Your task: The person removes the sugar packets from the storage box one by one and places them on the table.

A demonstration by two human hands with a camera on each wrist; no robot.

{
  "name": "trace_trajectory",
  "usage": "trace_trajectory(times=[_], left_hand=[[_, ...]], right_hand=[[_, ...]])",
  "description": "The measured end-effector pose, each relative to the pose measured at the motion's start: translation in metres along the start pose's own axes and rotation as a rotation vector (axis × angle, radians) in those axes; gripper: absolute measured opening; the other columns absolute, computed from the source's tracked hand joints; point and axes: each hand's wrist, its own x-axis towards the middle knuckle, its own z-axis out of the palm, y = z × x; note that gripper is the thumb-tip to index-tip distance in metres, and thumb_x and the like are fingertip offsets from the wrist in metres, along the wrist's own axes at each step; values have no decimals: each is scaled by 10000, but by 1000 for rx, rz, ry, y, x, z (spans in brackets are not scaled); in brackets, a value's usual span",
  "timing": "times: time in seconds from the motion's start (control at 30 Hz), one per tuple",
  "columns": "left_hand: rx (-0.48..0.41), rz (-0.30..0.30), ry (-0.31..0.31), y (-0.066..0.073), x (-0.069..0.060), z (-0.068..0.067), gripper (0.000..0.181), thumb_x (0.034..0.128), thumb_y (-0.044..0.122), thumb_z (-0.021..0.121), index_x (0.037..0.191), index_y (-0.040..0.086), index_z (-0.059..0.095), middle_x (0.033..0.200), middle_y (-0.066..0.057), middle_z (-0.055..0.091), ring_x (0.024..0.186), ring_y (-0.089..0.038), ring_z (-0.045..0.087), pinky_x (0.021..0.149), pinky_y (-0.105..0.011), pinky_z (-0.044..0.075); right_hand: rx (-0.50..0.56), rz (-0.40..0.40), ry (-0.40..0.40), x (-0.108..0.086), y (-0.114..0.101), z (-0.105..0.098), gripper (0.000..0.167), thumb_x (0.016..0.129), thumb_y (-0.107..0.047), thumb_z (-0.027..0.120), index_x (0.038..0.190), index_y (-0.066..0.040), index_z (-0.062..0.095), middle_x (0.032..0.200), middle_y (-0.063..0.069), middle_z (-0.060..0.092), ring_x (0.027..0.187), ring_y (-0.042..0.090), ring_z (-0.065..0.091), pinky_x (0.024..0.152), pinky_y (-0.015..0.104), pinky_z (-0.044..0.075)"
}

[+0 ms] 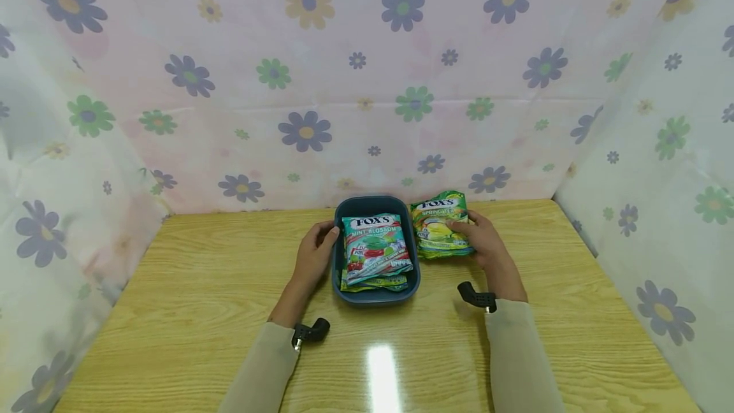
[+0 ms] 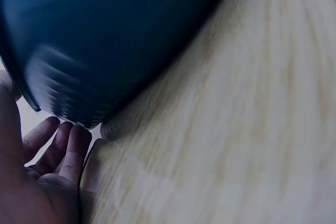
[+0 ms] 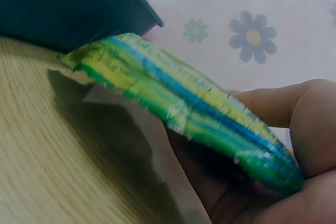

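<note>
On my feed the right hand (image 1: 486,241) has a Fox's Spring Tea candy bag (image 1: 437,228) pinched, thumb on top and fingers underneath, tilted over its shadow just right of the bin. Left hand (image 1: 314,250) is gripping the dark blue plastic bin (image 1: 375,299) by its left side, thumb at the rim, fingers bent along the outer wall. Inside that bin I've got a Fox's Mint Blossom bag (image 1: 375,248) lying face up, with a yellow-green bag (image 1: 392,283) poking out below it, can't read that label. It's all on a light wood-grain table (image 1: 218,311), shiny glare (image 1: 383,378) up front, and flower-print fabric (image 1: 344,88) covers the back and both sides.
</note>
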Motion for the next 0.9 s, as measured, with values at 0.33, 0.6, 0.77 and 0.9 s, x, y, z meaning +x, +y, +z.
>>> trace_trajectory(times=[0.33,0.6,0.77,0.9], left_hand=[[11,6,8,-2,0,-1,433,1096,328,608,1418,40,632,1377,-169,657,1250,-308,625,1082,-486,475],[5,13,7,-2,-1,-1,446,1099,337,604,1428,37,624,1386,-174,652,1251,-311,622,1079,-489,475],[6,7,7,-1,0,-1,435,1098,329,606,1423,41,627,1380,-169,655,1247,-304,625,1076,-485,477],[9,-9,3,0,-1,-1,430,1102,342,597,1422,56,625,1379,-150,655,1244,-286,623,1075,-463,477]], right_hand=[[-99,-15,26,6,10,0,644,1084,-246,640,1639,-65,368,984,-29,685,774,91,685,713,278,585],[-234,-55,85,8,10,3,670,1069,-235,664,1632,-28,366,1386,219,546,914,144,642,762,281,548],[-297,-80,155,6,7,6,723,1041,-204,694,1641,-7,342,1479,306,510,1106,306,642,795,295,552],[-380,-104,212,3,4,7,710,1026,-189,710,1625,-5,377,1445,331,557,1183,437,646,823,360,573]])
